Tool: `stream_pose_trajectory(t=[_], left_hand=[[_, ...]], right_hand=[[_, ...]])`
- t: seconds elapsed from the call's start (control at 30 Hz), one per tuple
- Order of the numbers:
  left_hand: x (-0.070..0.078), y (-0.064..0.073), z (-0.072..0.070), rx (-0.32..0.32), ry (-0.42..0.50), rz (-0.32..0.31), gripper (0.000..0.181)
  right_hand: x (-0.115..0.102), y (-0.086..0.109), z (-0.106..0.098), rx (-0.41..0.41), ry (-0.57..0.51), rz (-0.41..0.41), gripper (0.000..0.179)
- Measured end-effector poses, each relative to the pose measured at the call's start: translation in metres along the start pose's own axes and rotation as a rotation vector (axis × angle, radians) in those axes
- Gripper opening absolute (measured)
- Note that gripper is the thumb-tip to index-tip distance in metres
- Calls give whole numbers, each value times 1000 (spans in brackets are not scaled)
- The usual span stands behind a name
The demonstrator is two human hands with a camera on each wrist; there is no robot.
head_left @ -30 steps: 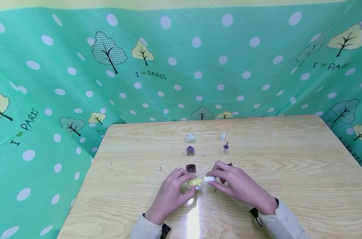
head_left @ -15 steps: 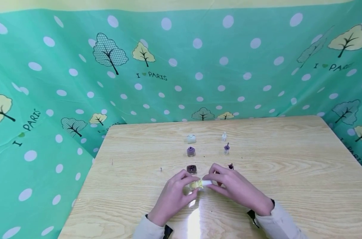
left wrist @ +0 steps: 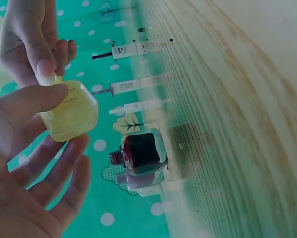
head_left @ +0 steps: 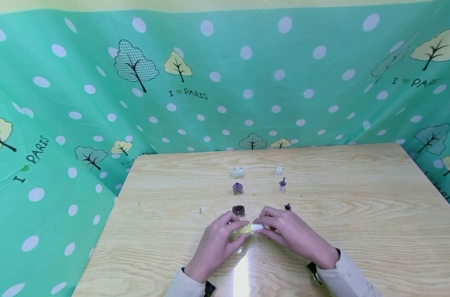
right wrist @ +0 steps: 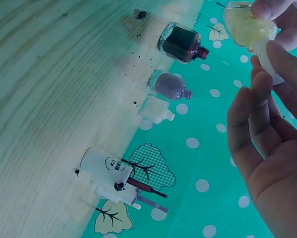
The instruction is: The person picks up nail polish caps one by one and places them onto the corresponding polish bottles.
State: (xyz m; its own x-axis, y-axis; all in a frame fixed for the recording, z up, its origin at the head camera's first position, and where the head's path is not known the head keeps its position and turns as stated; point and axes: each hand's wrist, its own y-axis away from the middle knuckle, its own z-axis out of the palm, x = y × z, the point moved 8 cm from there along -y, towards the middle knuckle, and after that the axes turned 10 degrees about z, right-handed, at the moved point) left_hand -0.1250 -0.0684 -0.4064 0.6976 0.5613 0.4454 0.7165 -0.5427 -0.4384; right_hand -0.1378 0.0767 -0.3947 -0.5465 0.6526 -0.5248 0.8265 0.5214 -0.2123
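Hands pinch the bottle and its white cap, long axis sideways, cap pointing right.

Tilted yellow bottle against white cap

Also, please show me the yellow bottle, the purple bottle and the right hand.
Yellow bottle (left wrist: pixel 75 116): left wrist view, flat side.
Purple bottle (head_left: pixel 237 189): head view, body.
Right hand (head_left: pixel 287 227): head view, back.

passage: between purple bottle and purple cap | obstacle: dark bottle, just beyond left hand | wide room: table, right side
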Motion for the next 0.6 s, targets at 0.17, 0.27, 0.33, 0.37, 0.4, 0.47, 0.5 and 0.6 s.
stream_pose_trajectory(t=[0.17, 0.27, 0.33, 0.37, 0.4, 0.47, 0.5, 0.6], left_hand=[[3, -1, -1, 21, -17, 28, 32], [4, -2, -1, 35, -21, 47, 32], [5, -2, -2, 43, -29, 57, 32], [5, -2, -2, 45, -35, 62, 32], [6, -2, -2, 47, -39, 66, 31], [6, -2, -1, 47, -47, 72, 31], [6, -2, -1, 45, -49, 72, 31], [5, -2, 0, 34, -44, 65, 31]], right_hand=[[5, -1, 3, -27, 31, 62, 14], [6, -2, 4, -32, 52, 82, 21], [7, -2, 5, -36, 60, 90, 25], [7, -3, 6, -37, 62, 89, 26], [7, -3, 6, -38, 65, 90, 28], [8, -3, 7, -38, 66, 93, 30], [8, -3, 8, -38, 63, 95, 30], [9, -2, 9, -40, 52, 107, 32]])
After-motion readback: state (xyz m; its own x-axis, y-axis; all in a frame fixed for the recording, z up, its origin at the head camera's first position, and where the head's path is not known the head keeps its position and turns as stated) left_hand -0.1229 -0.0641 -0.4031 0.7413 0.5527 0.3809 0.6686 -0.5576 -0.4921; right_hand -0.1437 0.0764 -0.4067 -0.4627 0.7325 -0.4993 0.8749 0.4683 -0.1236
